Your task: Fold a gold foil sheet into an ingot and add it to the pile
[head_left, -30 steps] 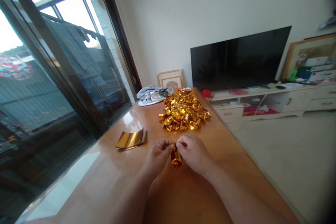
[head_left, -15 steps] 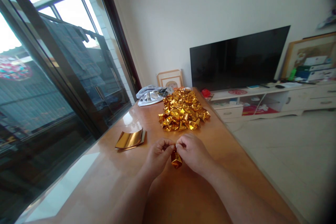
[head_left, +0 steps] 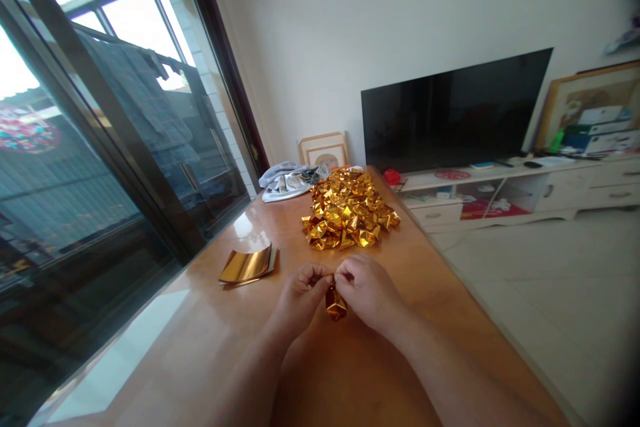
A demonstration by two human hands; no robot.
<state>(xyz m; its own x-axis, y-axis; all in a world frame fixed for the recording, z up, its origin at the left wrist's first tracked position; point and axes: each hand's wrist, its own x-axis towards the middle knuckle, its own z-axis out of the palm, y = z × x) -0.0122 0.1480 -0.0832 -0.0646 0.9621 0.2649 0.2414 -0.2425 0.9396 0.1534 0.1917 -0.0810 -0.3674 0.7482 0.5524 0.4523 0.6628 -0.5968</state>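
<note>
A folded gold foil paper piece [head_left: 336, 305] hangs between my two hands, just over the near part of the table. Its far end is pinched by the thumb and fingers of my left hand [head_left: 303, 293]. From the other side my right hand [head_left: 367, 290] pinches the same end, and the fingertips of both hands nearly meet. My fingers hide that end. Beyond my hands lies a heap of folded gold foil pieces [head_left: 350, 210]. To the left rests a stack of flat gold foil sheets [head_left: 247, 265], slightly curled.
The glossy wooden table [head_left: 210, 340] runs away from me. Grey cloth [head_left: 285, 180] lies at its far left corner, near small picture frames [head_left: 325, 147]. A glass sliding door [head_left: 100, 147] is on the left. To the right, a television [head_left: 455, 113] stands on a white cabinet [head_left: 565, 187].
</note>
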